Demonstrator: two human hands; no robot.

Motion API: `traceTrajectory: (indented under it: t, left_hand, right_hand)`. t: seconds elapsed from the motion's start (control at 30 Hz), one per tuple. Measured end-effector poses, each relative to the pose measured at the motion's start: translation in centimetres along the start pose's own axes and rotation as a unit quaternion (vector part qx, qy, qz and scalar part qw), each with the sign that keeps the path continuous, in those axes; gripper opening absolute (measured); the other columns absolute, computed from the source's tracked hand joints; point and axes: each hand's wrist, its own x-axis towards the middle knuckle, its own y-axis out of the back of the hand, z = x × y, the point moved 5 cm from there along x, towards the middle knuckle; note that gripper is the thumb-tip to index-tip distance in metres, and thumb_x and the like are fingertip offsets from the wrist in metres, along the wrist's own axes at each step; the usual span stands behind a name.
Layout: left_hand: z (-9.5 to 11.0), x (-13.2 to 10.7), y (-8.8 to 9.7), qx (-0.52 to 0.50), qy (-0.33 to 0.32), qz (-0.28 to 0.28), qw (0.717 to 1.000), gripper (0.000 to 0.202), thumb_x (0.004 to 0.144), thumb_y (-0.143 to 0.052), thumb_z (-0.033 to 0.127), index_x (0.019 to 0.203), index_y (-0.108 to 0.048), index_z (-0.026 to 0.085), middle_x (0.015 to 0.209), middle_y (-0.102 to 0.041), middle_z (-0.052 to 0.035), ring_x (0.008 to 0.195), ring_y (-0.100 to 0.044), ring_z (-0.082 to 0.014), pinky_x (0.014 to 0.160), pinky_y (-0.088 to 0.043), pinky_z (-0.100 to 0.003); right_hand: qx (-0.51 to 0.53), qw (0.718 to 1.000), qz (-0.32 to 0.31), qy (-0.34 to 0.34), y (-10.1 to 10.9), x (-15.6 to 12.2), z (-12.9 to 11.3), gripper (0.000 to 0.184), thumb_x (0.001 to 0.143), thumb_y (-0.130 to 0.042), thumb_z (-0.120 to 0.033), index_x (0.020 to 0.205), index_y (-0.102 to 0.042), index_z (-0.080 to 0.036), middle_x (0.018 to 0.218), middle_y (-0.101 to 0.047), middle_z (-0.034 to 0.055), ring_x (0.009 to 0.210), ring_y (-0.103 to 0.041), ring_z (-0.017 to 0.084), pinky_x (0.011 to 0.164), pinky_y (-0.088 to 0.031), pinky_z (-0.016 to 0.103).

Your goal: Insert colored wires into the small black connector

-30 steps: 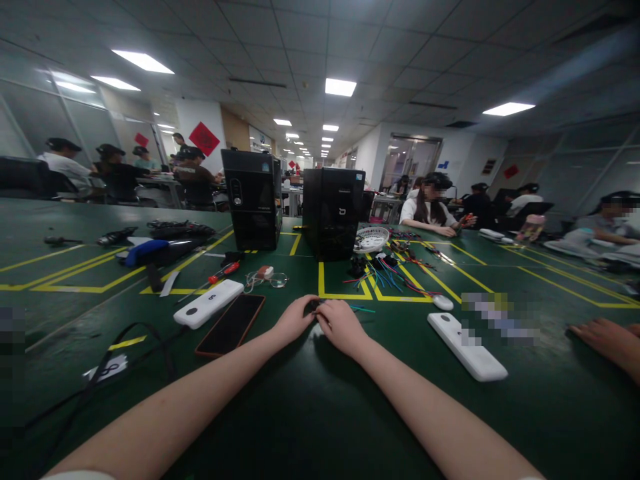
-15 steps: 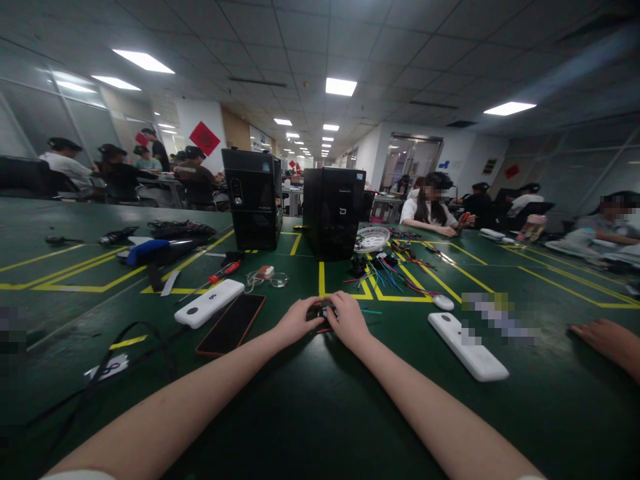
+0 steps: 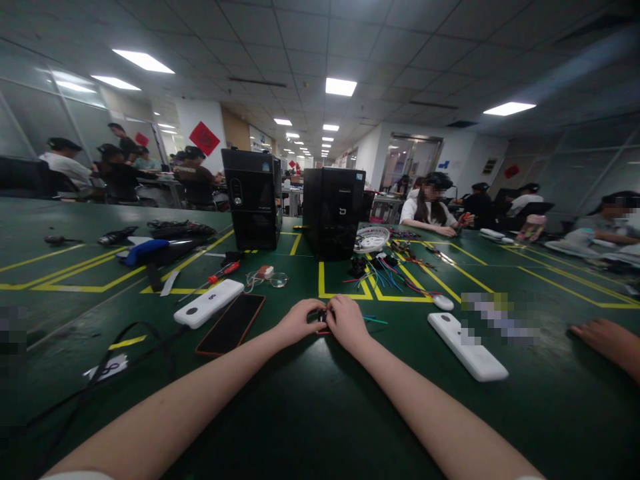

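My left hand [image 3: 296, 323] and my right hand [image 3: 347, 322] meet on the green table [image 3: 310, 407], fingers curled. Between them they pinch a small dark connector [image 3: 323, 315] with thin coloured wires [image 3: 374, 320] trailing to the right. A black phone [image 3: 231, 324] lies just left of my left hand, beside a white power bank [image 3: 209, 303]. A second white power bank [image 3: 467, 347] lies to the right of my right hand.
Two black computer towers [image 3: 253, 197] [image 3: 333, 211] stand behind my hands. A heap of coloured wires [image 3: 393, 273], a white basket [image 3: 371, 238], glasses [image 3: 270, 279], a red screwdriver [image 3: 223, 272] and a white mouse [image 3: 443, 302] lie around. Another person's hand [image 3: 607, 340] rests at the right. People sit at other tables.
My hands closed in on the small connector and lifted it slightly; the trailing wires shifted with it. A person in the far left background walked leftwards.
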Motion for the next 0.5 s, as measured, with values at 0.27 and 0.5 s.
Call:
traceTrajectory:
  t: [0.27, 0.5]
  left_hand:
    - [0.0, 0.0, -0.1, 0.018, 0.035, -0.021, 0.999, 0.032, 0.072, -0.065, 0.031, 0.101, -0.061, 0.019, 0.100, -0.064, -0.0052, 0.095, -0.057, -0.0230, 0.095, -0.036, -0.039]
    - [0.5, -0.1, 0.3, 0.010, 0.065, -0.025, 0.998, 0.033, 0.072, -0.065, 0.030, 0.103, -0.060, 0.020, 0.104, -0.064, -0.0060, 0.100, -0.056, -0.0241, 0.100, -0.032, -0.042]
  right_hand:
    - [-0.008, 1.000, 0.001, -0.022, -0.4, 0.0, -0.2, 0.010, 0.085, -0.042, -0.016, 0.084, -0.052, -0.017, 0.087, -0.056, 0.0052, 0.084, -0.049, 0.017, 0.073, -0.033, 0.028]
    - [0.044, 0.997, 0.053, -0.032, 0.7, 0.5, 0.7, 0.013, 0.088, -0.038, -0.017, 0.088, -0.051, -0.016, 0.084, -0.056, 0.0045, 0.081, -0.050, 0.017, 0.074, -0.034, 0.028]
